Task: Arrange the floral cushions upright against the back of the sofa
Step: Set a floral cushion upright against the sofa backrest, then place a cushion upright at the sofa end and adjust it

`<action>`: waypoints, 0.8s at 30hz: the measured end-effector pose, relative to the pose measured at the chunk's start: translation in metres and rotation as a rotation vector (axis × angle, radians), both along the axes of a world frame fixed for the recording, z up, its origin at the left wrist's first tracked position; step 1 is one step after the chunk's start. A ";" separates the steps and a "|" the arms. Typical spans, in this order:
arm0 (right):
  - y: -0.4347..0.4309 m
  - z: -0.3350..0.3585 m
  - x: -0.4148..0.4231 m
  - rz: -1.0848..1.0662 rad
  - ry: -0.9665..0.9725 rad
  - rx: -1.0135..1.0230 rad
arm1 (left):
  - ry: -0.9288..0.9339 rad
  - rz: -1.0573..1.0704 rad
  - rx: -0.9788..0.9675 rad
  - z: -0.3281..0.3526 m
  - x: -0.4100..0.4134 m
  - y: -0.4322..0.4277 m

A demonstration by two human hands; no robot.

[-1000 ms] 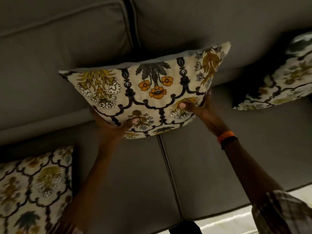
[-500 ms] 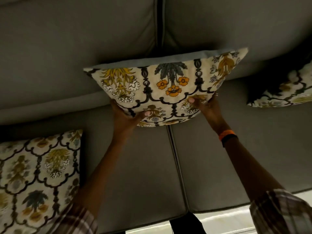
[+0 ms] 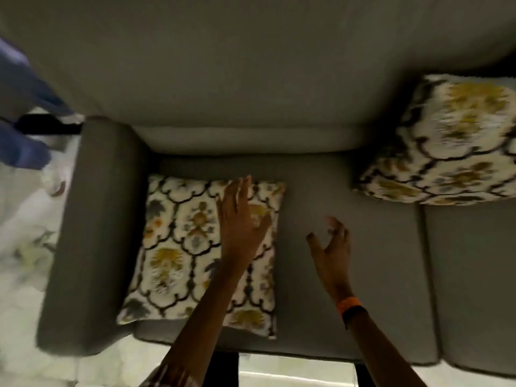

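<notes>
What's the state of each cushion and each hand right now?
Flat floral cushion: lying flat on the seat beside the armrest, not upright.
Leaning floral cushion: propped against the sofa back, blurred.
Left hand: open, over the flat cushion; contact unclear.
Right hand: open, fingers curled, empty, over bare seat.

Both hands have let go of the floral cushion (image 3: 458, 143) they gripped by its lower edge a second ago; it now leans upright against the sofa back (image 3: 251, 65), off at the right. The view has swung left, bringing the armrest (image 3: 92, 233) into sight. The left hand (image 3: 240, 222), fingers spread, now reaches over the flat-lying cushion (image 3: 181, 247), while the right hand (image 3: 332, 247) hangs empty over the seat (image 3: 363, 261).
</notes>
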State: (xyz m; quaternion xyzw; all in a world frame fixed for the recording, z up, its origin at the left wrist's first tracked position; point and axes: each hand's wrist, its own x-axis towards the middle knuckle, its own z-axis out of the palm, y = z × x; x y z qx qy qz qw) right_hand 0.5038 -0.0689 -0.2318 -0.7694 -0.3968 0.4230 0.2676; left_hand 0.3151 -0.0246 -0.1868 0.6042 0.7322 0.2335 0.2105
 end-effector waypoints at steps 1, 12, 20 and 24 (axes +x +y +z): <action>-0.001 -0.002 -0.033 0.044 0.084 -0.074 | 0.011 0.072 -0.009 -0.006 -0.039 -0.009; 0.011 -0.014 -0.155 0.046 0.337 -0.121 | -0.800 0.376 -0.557 -0.058 -0.259 -0.063; 0.069 0.072 -0.164 0.027 0.326 0.200 | -0.765 0.312 -0.111 -0.017 -0.270 0.001; 0.111 0.075 -0.172 0.113 0.292 0.285 | -0.742 0.215 -0.121 -0.024 -0.289 0.055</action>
